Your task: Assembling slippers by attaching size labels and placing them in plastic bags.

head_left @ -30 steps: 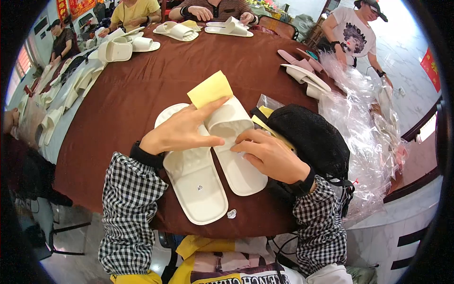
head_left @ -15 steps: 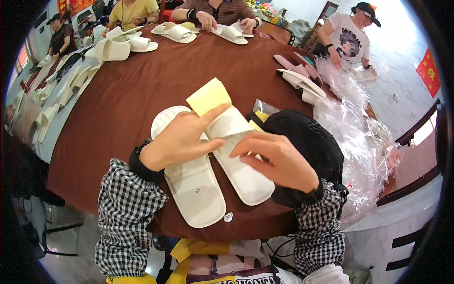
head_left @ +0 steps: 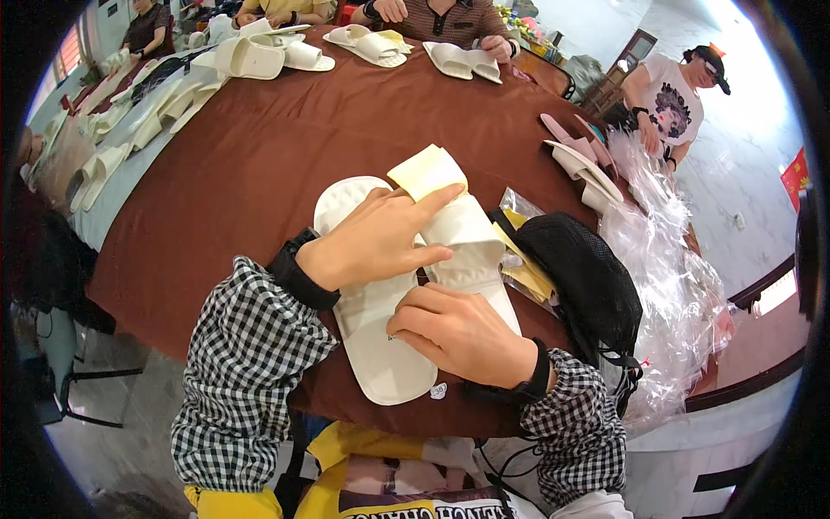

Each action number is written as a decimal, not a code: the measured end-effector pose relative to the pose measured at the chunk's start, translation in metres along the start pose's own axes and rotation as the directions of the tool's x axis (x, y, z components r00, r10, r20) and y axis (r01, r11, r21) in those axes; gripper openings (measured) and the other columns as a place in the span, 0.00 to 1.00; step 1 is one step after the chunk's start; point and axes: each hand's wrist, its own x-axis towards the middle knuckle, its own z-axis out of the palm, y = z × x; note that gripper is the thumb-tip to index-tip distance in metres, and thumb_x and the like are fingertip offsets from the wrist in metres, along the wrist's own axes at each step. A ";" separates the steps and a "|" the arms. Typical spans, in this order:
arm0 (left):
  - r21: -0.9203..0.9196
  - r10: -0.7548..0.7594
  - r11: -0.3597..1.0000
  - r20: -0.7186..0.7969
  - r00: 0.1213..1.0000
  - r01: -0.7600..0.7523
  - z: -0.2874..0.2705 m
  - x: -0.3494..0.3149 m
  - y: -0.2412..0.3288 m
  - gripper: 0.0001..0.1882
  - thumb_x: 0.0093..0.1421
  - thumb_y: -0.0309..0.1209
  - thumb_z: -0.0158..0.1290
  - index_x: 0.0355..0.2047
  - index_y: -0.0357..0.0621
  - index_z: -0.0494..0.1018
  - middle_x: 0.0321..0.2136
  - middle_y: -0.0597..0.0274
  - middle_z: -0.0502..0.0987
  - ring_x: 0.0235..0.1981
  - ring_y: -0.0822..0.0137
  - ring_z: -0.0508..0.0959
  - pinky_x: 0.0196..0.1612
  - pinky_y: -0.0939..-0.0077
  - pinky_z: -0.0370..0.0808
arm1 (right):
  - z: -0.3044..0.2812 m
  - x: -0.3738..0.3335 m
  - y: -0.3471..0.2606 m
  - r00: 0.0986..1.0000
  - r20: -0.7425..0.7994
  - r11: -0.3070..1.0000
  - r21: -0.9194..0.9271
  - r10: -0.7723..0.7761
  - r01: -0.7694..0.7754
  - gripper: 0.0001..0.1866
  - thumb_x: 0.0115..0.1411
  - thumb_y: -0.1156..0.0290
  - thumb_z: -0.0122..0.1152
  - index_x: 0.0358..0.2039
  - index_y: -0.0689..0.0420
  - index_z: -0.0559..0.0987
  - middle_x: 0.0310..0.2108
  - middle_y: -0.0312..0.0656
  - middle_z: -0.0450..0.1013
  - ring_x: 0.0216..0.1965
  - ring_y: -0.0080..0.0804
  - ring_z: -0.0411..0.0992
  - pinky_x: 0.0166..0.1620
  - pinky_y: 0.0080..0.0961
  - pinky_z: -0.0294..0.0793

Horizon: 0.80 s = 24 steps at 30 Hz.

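Note:
A pair of cream slippers lies before me, the left slipper [head_left: 389,376] partly overlapped by both hands and the right slipper [head_left: 467,233] beside it. My left hand [head_left: 372,238] rests across their straps with thumb and forefinger spread. A folded yellow sheet [head_left: 428,171] sits over the right slipper's toe end, and that forefinger touches its lower edge. Lower down, my right hand [head_left: 454,337] has its fingers curled together against the left slipper's footbed, over a small dark mark. Its thumb and whatever its fingertips hold are hidden.
A small round sticker [head_left: 438,391] lies by the left slipper's heel. Yellow sheets in a clear bag [head_left: 527,259], a black mesh pouch [head_left: 592,277] and heaped clear plastic [head_left: 661,285] are on the right. More slippers [head_left: 367,43] lie before people across the brown-covered table [head_left: 233,173].
My right hand has moved from over the right slipper to the left slipper's footbed, and its fingers now curl down onto it. The whole view has shifted; my left hand keeps its place on the slippers.

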 end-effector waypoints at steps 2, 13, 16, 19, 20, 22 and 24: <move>-0.009 -0.015 1.000 0.006 1.000 0.016 -0.003 -0.001 0.001 0.37 0.58 0.40 0.59 0.64 0.41 0.58 0.40 0.38 0.77 0.41 0.43 0.78 0.47 0.54 0.71 | 0.001 0.004 -0.003 1.000 0.001 1.000 0.001 0.030 -0.030 0.04 0.57 0.73 0.61 0.33 0.56 0.77 0.32 0.39 0.72 0.34 0.41 0.73 0.37 0.36 0.74; 0.010 -0.035 0.999 0.022 0.999 0.035 -0.002 0.000 0.002 0.38 0.57 0.39 0.60 0.64 0.42 0.59 0.38 0.40 0.78 0.40 0.44 0.78 0.47 0.56 0.71 | 0.006 0.007 -0.002 0.987 0.055 0.988 0.038 0.149 -0.151 0.04 0.59 0.73 0.59 0.33 0.57 0.74 0.33 0.42 0.72 0.33 0.46 0.74 0.36 0.39 0.74; 0.003 -0.063 0.998 0.042 0.997 0.063 -0.003 0.001 0.004 0.38 0.57 0.40 0.60 0.64 0.42 0.59 0.38 0.40 0.78 0.41 0.44 0.78 0.47 0.56 0.71 | 0.008 0.006 0.001 0.990 0.050 0.990 0.043 0.132 -0.134 0.04 0.59 0.73 0.59 0.34 0.57 0.74 0.33 0.42 0.72 0.34 0.46 0.73 0.37 0.38 0.74; -0.021 -0.071 0.997 0.058 0.996 0.072 -0.006 0.002 0.006 0.38 0.57 0.40 0.60 0.64 0.42 0.59 0.39 0.40 0.78 0.41 0.44 0.78 0.48 0.56 0.71 | 0.010 0.004 0.002 0.996 0.025 0.996 0.015 0.087 -0.088 0.05 0.59 0.73 0.59 0.35 0.57 0.74 0.33 0.42 0.71 0.34 0.46 0.73 0.37 0.38 0.74; -0.015 -0.065 0.998 0.051 0.997 0.066 -0.004 0.002 0.005 0.38 0.57 0.39 0.60 0.64 0.42 0.59 0.39 0.40 0.78 0.41 0.44 0.78 0.47 0.56 0.71 | 0.011 0.004 0.003 0.996 0.024 0.996 0.012 0.087 -0.088 0.05 0.59 0.73 0.59 0.35 0.57 0.73 0.33 0.43 0.71 0.34 0.46 0.73 0.37 0.38 0.74; -0.010 -0.061 0.998 0.042 0.997 0.061 -0.002 0.001 0.002 0.38 0.57 0.39 0.60 0.64 0.42 0.59 0.38 0.40 0.78 0.41 0.44 0.78 0.47 0.56 0.72 | 0.010 0.003 0.003 0.996 0.025 0.996 0.008 0.088 -0.088 0.06 0.59 0.72 0.59 0.35 0.57 0.73 0.33 0.43 0.70 0.34 0.45 0.73 0.37 0.38 0.74; -0.008 -0.028 1.000 0.007 1.000 0.028 0.001 0.000 -0.001 0.38 0.57 0.39 0.60 0.64 0.42 0.59 0.38 0.40 0.78 0.41 0.44 0.78 0.47 0.55 0.71 | 0.007 0.004 0.001 0.990 0.036 0.989 0.059 0.133 -0.135 0.06 0.59 0.72 0.59 0.35 0.58 0.73 0.34 0.43 0.70 0.34 0.45 0.73 0.36 0.38 0.74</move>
